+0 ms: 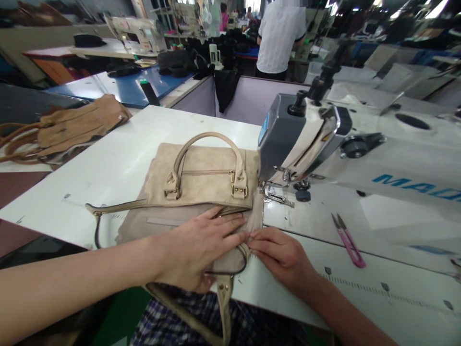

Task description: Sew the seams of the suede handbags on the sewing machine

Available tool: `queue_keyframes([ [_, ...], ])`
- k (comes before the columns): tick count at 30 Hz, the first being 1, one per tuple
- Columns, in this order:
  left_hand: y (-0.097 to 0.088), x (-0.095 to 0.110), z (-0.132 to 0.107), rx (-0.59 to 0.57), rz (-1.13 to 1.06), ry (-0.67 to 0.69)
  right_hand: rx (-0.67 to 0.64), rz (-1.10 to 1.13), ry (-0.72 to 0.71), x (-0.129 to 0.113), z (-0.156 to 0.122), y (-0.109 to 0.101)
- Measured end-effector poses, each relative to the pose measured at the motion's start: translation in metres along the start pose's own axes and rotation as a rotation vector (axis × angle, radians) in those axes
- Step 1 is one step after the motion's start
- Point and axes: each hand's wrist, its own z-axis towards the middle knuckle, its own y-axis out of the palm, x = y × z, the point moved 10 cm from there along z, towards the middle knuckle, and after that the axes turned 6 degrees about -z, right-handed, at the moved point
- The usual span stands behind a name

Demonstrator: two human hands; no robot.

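Note:
A beige handbag (201,180) with a curved handle and brass fittings lies on the white sewing table (108,163), its right edge by the presser foot (275,194) of the sewing machine (360,149). My left hand (200,245) lies flat on the bag's lower part, fingers stretched out toward the right. My right hand (279,252) presses down at the bag's right edge, fingers together, fingertips meeting those of my left hand. The bag's strap (223,307) hangs off the table's front edge.
Pink thread snips (349,242) lie on the machine bed to the right. A brown suede bag (72,127) sits at the far left of the table. A dark thread cone (148,91) stands behind. A person in a white shirt (281,38) stands at the back among other sewing stations.

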Motion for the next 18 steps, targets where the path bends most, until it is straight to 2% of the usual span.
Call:
queue_keyframes([
  [4, 0.002, -0.003, 0.003, 0.021, 0.033, 0.046, 0.041, -0.072, -0.022, 0.003, 0.008, -0.005],
  [9, 0.001, -0.015, 0.012, 0.115, 0.014, 0.044, 0.028, -0.341, -0.167, -0.014, 0.007, -0.004],
  [12, 0.002, -0.019, 0.017, 0.117, -0.007, 0.048, 0.032, -0.372, -0.123, -0.012, 0.002, -0.002],
  [15, 0.007, -0.015, 0.018, 0.115, 0.046, 0.114, 0.030, -0.363, -0.114, -0.015, -0.003, 0.000],
  [18, 0.013, -0.013, 0.016, 0.111, 0.040, 0.128, -0.014, -0.371, -0.090, -0.016, -0.009, 0.004],
])
